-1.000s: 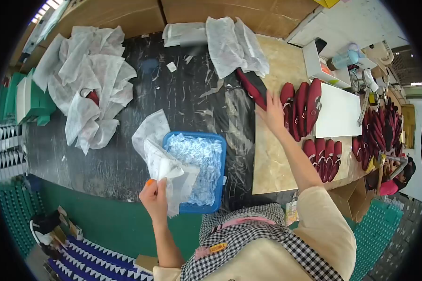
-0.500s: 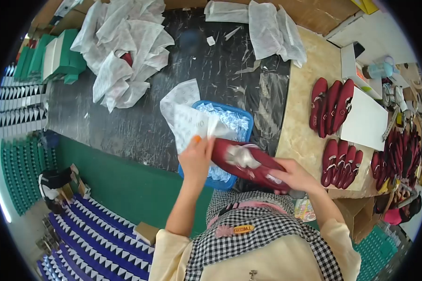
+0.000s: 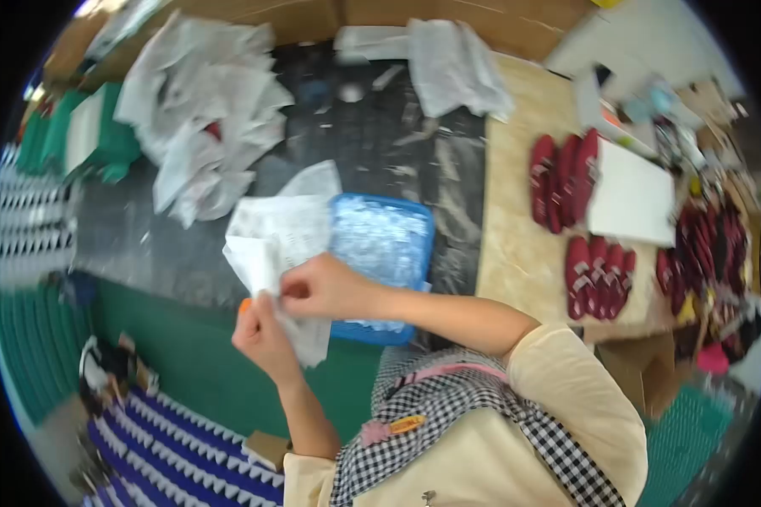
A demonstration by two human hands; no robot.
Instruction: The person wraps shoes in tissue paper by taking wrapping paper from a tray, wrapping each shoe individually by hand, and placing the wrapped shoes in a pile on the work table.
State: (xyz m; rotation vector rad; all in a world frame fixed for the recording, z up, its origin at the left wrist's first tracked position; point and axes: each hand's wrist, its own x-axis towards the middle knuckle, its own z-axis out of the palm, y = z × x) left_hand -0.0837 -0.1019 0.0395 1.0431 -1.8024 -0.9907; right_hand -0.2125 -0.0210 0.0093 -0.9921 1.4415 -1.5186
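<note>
My left hand (image 3: 265,336), with something orange on one finger, pinches the edge of a white printed sheet of tissue paper (image 3: 292,226). Close against it, my right hand (image 3: 334,287) has its fingers closed on the same paper, near the fold. The paper hangs down between and below both hands. Beside them is a blue plastic basket (image 3: 429,228) of small whitish packets (image 3: 379,245), blurred by motion; my right forearm crosses over its front part. No maroon shoe shows in my hands, and I cannot tell whether one lies within the paper.
Crumpled white paper (image 3: 203,118) covers the table's far left, near green boxes (image 3: 97,135). More paper (image 3: 457,72) lies at the back. On the right are maroon shoes (image 3: 560,182), a second group of maroon shoes (image 3: 599,277) and a white board (image 3: 632,193). Purple-and-white stacks (image 3: 186,448) stand lower left.
The maroon shoes I was holding are no longer visible. My right hand has crossed left to meet my left hand at the paper, which has also moved left, uncovering more of the basket.
</note>
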